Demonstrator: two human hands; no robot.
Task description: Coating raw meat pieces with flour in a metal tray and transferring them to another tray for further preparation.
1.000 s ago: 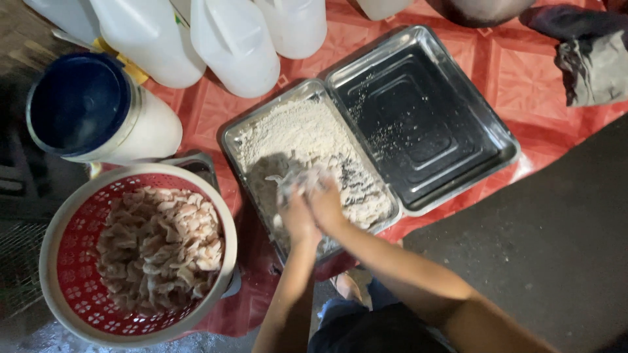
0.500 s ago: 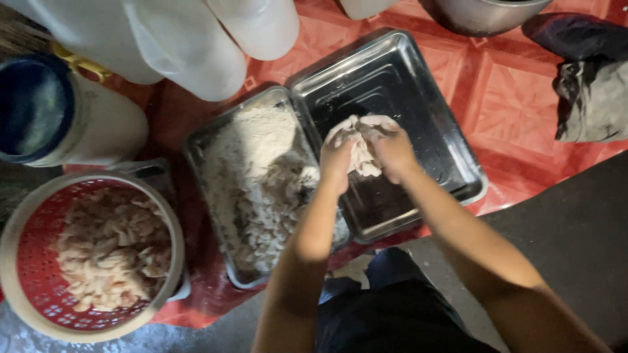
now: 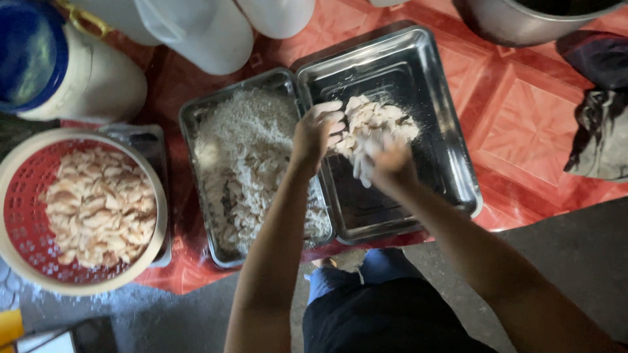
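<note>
The person is at the transfer step: both hands carry a clump of floured strips (image 3: 371, 127) over the right tray (image 3: 451, 157). The left hand (image 3: 316, 133) cups the clump from the left with fingers curled loosely around it. The right hand (image 3: 391, 163) is blurred, so how firmly it holds cannot be told; it seems to support the strips from below and in front. The clump hangs just above the tray's upper middle, and a little flour dusts the bare metal around it.

The next move, by the look of it, calls for letting the strips down onto the tray floor and spreading them rather than dropping them in a heap, with the hands kept inside the rim so loose flour does not scatter onto the red mat (image 3: 523, 111).

The left tray (image 3: 190, 124) touches the right one along their shared edge and holds flour with more coated strips still lying in it. Farther left sits a red basket (image 3: 19, 216) in a pale bowl, full of uncoated pieces. White jugs (image 3: 203, 33) and a blue-lidded tub (image 3: 78, 78) stand behind the trays, a metal pot (image 3: 517, 26) at the upper right, dark cloth (image 3: 598, 131) at the right edge.

Nothing lies between the hands and the tray; only the raised rims where the trays meet would catch a low pass back.
</note>
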